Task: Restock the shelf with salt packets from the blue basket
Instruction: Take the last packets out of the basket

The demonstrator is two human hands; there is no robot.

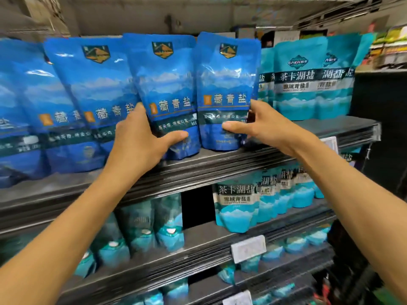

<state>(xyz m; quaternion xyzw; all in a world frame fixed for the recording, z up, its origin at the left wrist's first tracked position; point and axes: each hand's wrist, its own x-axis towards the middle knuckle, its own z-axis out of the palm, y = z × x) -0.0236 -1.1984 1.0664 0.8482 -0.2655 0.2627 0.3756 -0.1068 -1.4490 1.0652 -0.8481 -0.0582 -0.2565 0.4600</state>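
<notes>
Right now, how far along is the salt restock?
Done: a row of glossy dark-blue salt pouches already stands on the dark metal top shelf. In hand: the left hand grips one pouch and the right hand grips the rightmost pouch, both upright on the shelf. Left: unclear; the blue basket is out of view.

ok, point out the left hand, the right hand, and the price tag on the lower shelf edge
left hand (141, 146), head view, back of the hand
right hand (262, 126), head view, back of the hand
price tag (248, 248), head view, middle of its face
</notes>
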